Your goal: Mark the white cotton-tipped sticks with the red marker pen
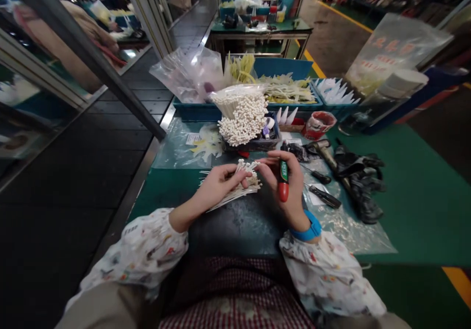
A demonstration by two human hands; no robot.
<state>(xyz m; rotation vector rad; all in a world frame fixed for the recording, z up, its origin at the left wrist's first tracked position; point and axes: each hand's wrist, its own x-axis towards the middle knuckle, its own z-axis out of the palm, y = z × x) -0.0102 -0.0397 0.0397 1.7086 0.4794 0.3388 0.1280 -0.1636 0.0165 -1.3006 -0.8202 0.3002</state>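
Note:
My left hand point(216, 189) is closed around a small bunch of cotton swabs point(244, 164), their white heads pointing up and to the right. Beneath it, more loose swabs point(235, 200) lie in a pile on a dark mat point(239, 233). A marker point(283, 179) with a red cap rests in my right hand point(295, 204), whose thumb and fingertips reach to the swab heads. Whether those fingertips grip a swab is too small to tell. Behind both hands a thick bundle of swabs point(243, 120) in clear plastic leans on a small box, heads facing me.
Screwdrivers point(324, 196), a hammer-like tool point(331, 164) and crumpled black material point(362, 181) lie at right on plastic. A red cup point(319, 124), a clear bottle point(386, 100) and blue bins point(198, 112) of parts line the back. A metal post point(110, 73) stands left.

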